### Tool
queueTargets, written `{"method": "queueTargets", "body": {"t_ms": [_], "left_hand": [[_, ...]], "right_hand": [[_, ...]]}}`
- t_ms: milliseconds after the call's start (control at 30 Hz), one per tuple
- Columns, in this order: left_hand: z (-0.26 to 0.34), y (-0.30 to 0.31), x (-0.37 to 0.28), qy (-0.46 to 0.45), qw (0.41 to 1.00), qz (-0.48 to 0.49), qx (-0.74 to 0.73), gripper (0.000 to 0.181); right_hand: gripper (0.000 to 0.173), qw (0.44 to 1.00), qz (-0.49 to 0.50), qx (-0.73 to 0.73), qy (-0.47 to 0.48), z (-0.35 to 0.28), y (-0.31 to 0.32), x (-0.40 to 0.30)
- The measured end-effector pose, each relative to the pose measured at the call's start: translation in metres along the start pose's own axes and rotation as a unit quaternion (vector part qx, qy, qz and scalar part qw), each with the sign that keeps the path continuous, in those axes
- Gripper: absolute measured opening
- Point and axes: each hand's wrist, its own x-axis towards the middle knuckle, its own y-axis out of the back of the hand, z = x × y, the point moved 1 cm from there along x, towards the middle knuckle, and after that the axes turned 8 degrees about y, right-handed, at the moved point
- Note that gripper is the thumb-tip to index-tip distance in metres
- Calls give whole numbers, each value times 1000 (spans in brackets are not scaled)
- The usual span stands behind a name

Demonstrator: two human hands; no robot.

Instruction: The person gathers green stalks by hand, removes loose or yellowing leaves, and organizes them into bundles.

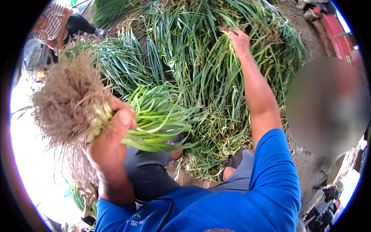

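Observation:
My left hand (116, 127) is closed around a thick bunch of green leafy stalks, like garlic greens or scallions. The bunch's tangled brown roots (69, 95) point left, and its bright green leaves (159, 121) spread to the right, above my knee. Farther out, my right hand (239, 39) is closed at the root end of a few stalks (227, 33) on the big pile. Long green leaves of the pile (200, 61) run from there towards my feet. Loose, partly yellowed leaves (214, 139) lie between my shoes.
At the upper left another person (50, 26) in a checked shirt is bent forward beside the greens. More greens (113, 14) lie at the top. A red object (336, 36) stands at the upper right; below it a round area is blurred. Bare ground (307, 171) shows at the right.

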Motion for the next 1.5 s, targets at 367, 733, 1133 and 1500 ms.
{"method": "queueTargets", "body": {"t_ms": [367, 733, 1133, 1500], "left_hand": [[28, -63, -22, -62, 974, -136, -168, 16], [11, -201, -110, -96, 943, -303, -96, 17], [-19, -293, -161, -77, 914, -394, -63, 7], [32, -365, -198, -51, 830, -553, -51, 4]], "right_hand": [[29, 991, -44, 32, -123, -137, 254, -214], [16, 871, 335, -53, -354, -52, 440, -663], [30, 743, 534, -134, -381, 124, 403, -868], [101, 706, 430, -317, -465, -51, 414, -1036]]}}
